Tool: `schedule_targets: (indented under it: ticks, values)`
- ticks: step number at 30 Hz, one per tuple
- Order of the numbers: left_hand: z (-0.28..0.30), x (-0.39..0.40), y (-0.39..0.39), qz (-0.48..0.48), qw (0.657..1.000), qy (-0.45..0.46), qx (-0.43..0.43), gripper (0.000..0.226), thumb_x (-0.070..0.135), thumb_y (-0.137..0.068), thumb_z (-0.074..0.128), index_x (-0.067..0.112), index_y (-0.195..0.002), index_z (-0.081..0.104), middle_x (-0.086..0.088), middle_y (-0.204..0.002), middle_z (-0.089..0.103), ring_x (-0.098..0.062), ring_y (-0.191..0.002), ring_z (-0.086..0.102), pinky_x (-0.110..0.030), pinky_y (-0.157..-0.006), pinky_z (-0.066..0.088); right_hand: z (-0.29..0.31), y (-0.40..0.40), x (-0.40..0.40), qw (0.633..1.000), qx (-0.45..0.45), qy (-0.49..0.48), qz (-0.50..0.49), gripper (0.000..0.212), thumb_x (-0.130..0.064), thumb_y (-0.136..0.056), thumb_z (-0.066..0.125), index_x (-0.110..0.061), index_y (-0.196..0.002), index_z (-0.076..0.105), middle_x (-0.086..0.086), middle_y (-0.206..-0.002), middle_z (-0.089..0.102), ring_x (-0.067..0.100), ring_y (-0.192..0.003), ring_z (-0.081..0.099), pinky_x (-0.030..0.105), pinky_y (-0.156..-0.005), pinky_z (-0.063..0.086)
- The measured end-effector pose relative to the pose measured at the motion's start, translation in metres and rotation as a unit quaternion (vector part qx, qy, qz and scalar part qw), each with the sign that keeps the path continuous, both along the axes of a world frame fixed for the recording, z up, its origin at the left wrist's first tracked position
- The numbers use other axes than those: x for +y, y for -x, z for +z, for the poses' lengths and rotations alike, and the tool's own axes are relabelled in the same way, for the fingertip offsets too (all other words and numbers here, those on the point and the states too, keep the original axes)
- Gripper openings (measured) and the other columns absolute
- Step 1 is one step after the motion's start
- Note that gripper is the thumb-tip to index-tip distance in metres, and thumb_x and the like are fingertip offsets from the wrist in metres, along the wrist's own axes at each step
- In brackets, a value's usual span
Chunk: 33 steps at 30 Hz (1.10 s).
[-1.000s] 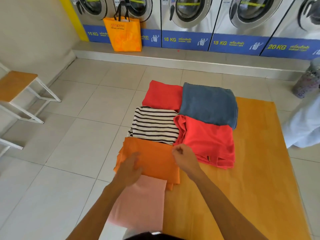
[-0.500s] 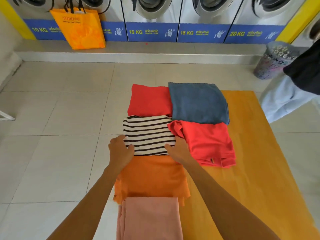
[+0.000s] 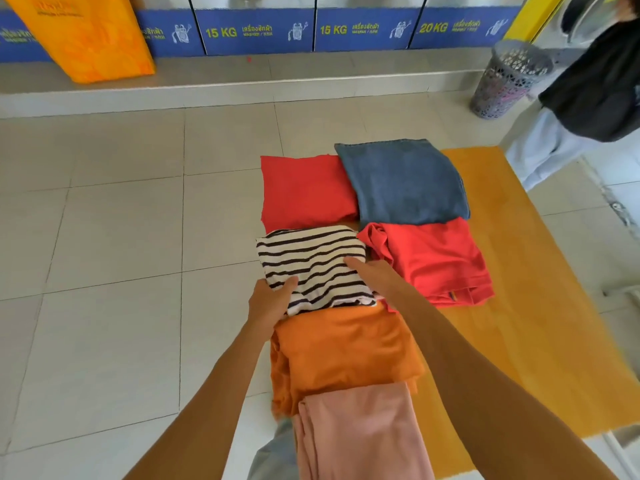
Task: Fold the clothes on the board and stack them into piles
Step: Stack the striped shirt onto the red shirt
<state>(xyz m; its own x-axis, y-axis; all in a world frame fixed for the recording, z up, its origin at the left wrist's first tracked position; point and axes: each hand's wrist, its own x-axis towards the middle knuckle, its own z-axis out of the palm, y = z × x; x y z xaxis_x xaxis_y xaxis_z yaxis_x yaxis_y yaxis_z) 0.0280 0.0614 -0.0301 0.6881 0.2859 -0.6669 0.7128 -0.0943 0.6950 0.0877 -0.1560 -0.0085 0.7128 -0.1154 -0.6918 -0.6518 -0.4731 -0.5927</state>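
Observation:
Several folded clothes lie on the orange wooden board (image 3: 540,306). A black-and-white striped shirt (image 3: 311,251) sits mid-left, and both hands hold its near edge. My left hand (image 3: 270,303) grips the near left corner, thumb on top. My right hand (image 3: 370,275) holds the near right side, fingers lying over the fabric. Behind the shirt lies a red fold (image 3: 304,192), with a blue denim fold (image 3: 401,181) to its right. A coral-red garment (image 3: 436,261) lies right of the shirt. An orange fold (image 3: 343,351) and a pink fold (image 3: 360,434) lie nearer to me.
Washing machines with blue labels line the far wall on a raised step. An orange bag (image 3: 86,36) stands at the far left. A grey mesh basket (image 3: 509,77) and another person (image 3: 588,98) are at the far right. Tiled floor lies left of the board.
My hands left the orange fold and moved forward onto the striped shirt, closing on its near edge. The near edge now looks slightly lifted. The camera tilted down and right.

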Motion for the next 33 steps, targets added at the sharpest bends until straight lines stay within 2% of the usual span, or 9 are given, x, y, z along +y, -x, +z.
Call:
schedule_targets:
  ticks: [5,10,14,19,22,25,27,29,33]
  values:
    - [0.007,0.015,-0.007,-0.007,0.997,0.083,0.007,0.028,0.034,-0.081,0.072,0.025,-0.107,0.064,0.001,-0.101,0.070,-0.018,-0.093,0.065,-0.031,-0.077,0.053,0.003,0.004,0.012,0.992,-0.057,-0.091,-0.061,0.043,-0.038,-0.085,0.071,-0.017,-0.123,0.066,0.001,-0.114,0.071,0.018,-0.099,0.069,0.037,-0.092,0.056]
    - [0.035,0.041,-0.022,0.014,0.995,0.090,-0.029,0.032,0.030,-0.080,0.074,0.026,-0.111,0.064,-0.001,-0.102,0.072,-0.023,-0.096,0.068,-0.044,-0.087,0.057,0.020,-0.015,0.022,0.986,-0.127,-0.107,-0.030,0.033,-0.038,-0.083,0.072,-0.026,-0.114,0.069,-0.006,-0.105,0.075,0.014,-0.097,0.071,0.037,-0.089,0.058]
    - [0.066,0.059,-0.059,0.035,0.990,0.102,-0.091,0.040,0.030,-0.079,0.078,0.025,-0.117,0.066,-0.001,-0.105,0.074,-0.021,-0.097,0.071,-0.042,-0.086,0.058,0.046,-0.058,0.024,0.975,-0.188,-0.121,-0.014,0.022,-0.030,-0.092,0.068,-0.021,-0.111,0.071,-0.007,-0.099,0.076,0.007,-0.091,0.073,0.025,-0.079,0.059]
    - [0.082,0.055,-0.135,0.015,0.986,0.073,-0.152,0.044,0.032,-0.081,0.077,0.025,-0.122,0.064,0.005,-0.107,0.072,-0.013,-0.097,0.069,-0.032,-0.081,0.057,0.055,-0.140,0.024,0.971,-0.233,-0.055,-0.009,0.012,-0.032,-0.094,0.064,-0.021,-0.098,0.067,-0.010,-0.090,0.069,0.011,-0.087,0.067,0.032,-0.080,0.056]
    - [0.073,0.043,-0.177,0.005,0.987,0.054,-0.154,0.042,0.033,-0.083,0.075,0.023,-0.122,0.063,0.005,-0.106,0.070,-0.013,-0.095,0.068,-0.030,-0.077,0.056,0.046,-0.174,0.021,0.969,-0.245,-0.022,-0.028,0.020,-0.032,-0.094,0.062,-0.013,-0.098,0.067,-0.002,-0.091,0.070,0.019,-0.092,0.067,0.038,-0.083,0.058]
    - [0.046,0.033,-0.205,-0.012,0.993,0.048,-0.103,0.029,0.025,-0.087,0.068,0.023,-0.115,0.063,0.000,-0.107,0.071,-0.017,-0.094,0.069,-0.028,-0.069,0.056,0.025,-0.188,0.017,0.975,-0.219,0.029,-0.036,0.026,-0.031,-0.094,0.061,-0.009,-0.107,0.067,0.007,-0.101,0.072,0.026,-0.097,0.068,0.044,-0.086,0.057]
    - [0.024,0.026,-0.208,-0.036,0.996,0.004,-0.080,0.035,0.023,-0.088,0.063,0.023,-0.122,0.057,-0.002,-0.115,0.067,-0.020,-0.099,0.065,-0.034,-0.079,0.056,0.011,-0.188,0.016,0.978,-0.196,0.060,-0.028,0.031,-0.030,-0.094,0.059,-0.008,-0.117,0.064,0.010,-0.110,0.070,0.030,-0.105,0.065,0.045,-0.091,0.054]
    - [0.008,0.021,-0.204,-0.029,0.995,-0.035,-0.087,0.049,0.025,-0.089,0.061,0.023,-0.136,0.045,0.003,-0.119,0.060,-0.018,-0.104,0.059,-0.034,-0.084,0.053,0.004,-0.188,0.017,0.978,-0.196,0.075,-0.015,0.037,-0.030,-0.096,0.057,-0.007,-0.126,0.059,0.012,-0.120,0.066,0.031,-0.112,0.061,0.042,-0.095,0.051]
    - [0.006,0.017,-0.191,-0.011,0.992,-0.075,-0.100,0.048,0.031,-0.093,0.059,0.022,-0.138,0.043,0.004,-0.118,0.055,-0.016,-0.102,0.054,-0.030,-0.078,0.050,0.004,-0.186,0.016,0.978,-0.197,0.070,0.000,0.042,-0.029,-0.098,0.055,-0.007,-0.134,0.053,0.011,-0.128,0.062,0.029,-0.118,0.058,0.032,-0.089,0.042]
